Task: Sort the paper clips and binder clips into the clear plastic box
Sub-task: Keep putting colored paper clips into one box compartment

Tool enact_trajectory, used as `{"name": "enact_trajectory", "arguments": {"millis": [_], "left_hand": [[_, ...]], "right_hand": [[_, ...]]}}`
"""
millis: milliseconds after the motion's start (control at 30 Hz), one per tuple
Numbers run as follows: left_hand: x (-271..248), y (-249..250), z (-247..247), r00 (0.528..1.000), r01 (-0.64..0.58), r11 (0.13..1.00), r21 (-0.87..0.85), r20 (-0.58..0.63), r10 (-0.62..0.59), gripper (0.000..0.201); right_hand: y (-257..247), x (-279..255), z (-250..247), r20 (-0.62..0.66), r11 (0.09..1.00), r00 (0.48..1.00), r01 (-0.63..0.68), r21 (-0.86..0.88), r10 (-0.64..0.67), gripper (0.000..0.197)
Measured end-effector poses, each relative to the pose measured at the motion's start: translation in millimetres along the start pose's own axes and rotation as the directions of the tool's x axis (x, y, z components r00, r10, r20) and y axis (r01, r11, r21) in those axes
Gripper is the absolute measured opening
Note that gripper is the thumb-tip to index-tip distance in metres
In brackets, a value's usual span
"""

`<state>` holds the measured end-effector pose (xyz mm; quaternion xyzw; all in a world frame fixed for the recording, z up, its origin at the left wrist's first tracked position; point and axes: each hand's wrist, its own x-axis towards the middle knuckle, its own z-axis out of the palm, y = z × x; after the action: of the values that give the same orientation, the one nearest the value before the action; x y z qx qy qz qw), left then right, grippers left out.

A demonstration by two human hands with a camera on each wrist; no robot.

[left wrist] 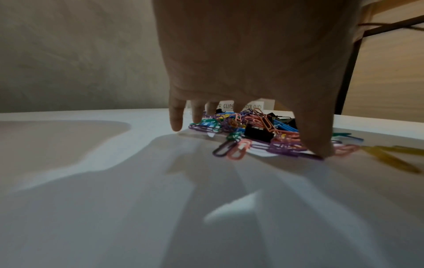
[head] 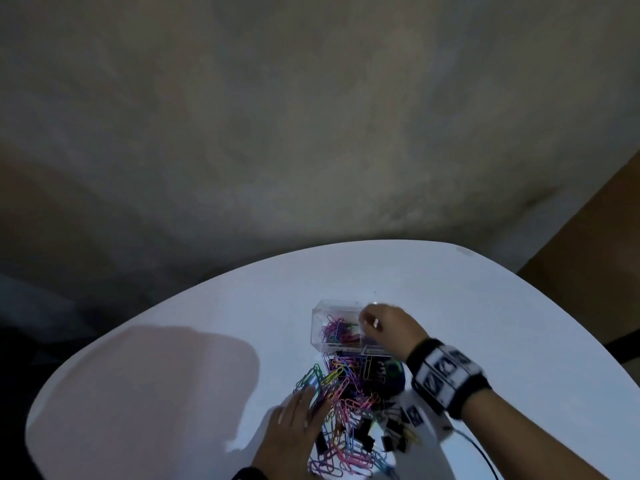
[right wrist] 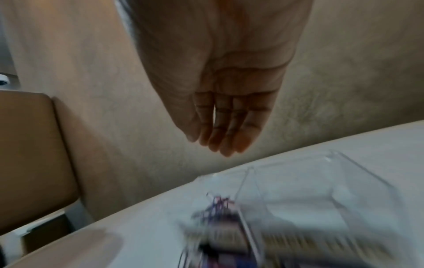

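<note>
Nearest, at the lower middle of the head view, the left hand [head: 294,427] lies spread on the heap of paper clips [head: 341,386], fingers straight, likely pinning it so it does not scatter across the desk [head: 485,323]. Black binder clips [head: 394,441] sit at the heap's lower right. Farther up, the right hand [head: 384,323] hangs over the clear box [head: 320,315]; the wrist view shows its fingers straight, together, empty, probably after a drop. Clips fill the box's left compartment.
</note>
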<state>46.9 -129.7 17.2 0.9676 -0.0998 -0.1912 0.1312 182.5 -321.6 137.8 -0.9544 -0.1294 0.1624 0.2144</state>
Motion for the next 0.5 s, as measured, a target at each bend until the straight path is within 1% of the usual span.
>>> {"name": "enact_trajectory", "arguments": {"millis": [33,67,100,133,167,200,267,333,400,467,500], "left_hand": [[1,4,-3,0.996,0.028,0.999,-0.024,0.089,-0.025,0.103],[4,4,-7,0.989,0.017,0.999,-0.048,0.145,-0.010,0.123],[7,4,-13,0.993,-0.057,0.998,0.000,0.100,0.056,0.128],[12,7,-18,0.992,-0.106,0.993,0.048,0.074,0.102,0.123],[14,12,-25,0.984,-0.111,0.993,0.042,0.147,0.104,0.116],[15,15,-28,0.976,-0.101,0.994,0.040,0.196,0.092,0.108],[18,22,-35,0.979,-0.104,0.992,0.069,0.181,0.090,0.096],[17,25,-35,0.985,-0.107,0.991,0.079,0.144,0.095,0.086],[16,23,-34,0.989,-0.101,0.992,0.082,0.112,0.092,0.081],[17,22,-35,0.994,-0.078,0.995,0.064,0.079,0.073,0.086],[18,22,-37,0.995,-0.069,0.995,0.067,0.080,0.063,0.091]], "right_hand": [[7,-16,12,0.032,0.999,0.999,-0.026,-0.034,0.027,0.021],[15,-32,24,0.084,0.995,0.993,-0.075,-0.071,0.080,0.025],[25,-47,37,0.137,0.985,0.979,-0.140,-0.104,0.154,0.033],[35,-60,49,0.170,0.968,0.957,-0.213,-0.133,0.234,0.044],[44,-69,60,0.171,0.951,0.939,-0.279,-0.131,0.299,0.051],[49,-75,70,0.159,0.938,0.925,-0.329,-0.110,0.344,0.052],[47,-80,87,0.145,0.930,0.918,-0.360,-0.079,0.368,0.050],[39,-82,97,0.142,0.937,0.927,-0.338,-0.085,0.347,0.046],[31,-82,95,0.100,0.940,0.938,-0.321,-0.114,0.332,0.044],[28,-75,90,0.041,0.958,0.967,-0.243,-0.151,0.252,0.048],[28,-70,89,0.044,0.970,0.982,-0.175,-0.167,0.185,0.053]]}}
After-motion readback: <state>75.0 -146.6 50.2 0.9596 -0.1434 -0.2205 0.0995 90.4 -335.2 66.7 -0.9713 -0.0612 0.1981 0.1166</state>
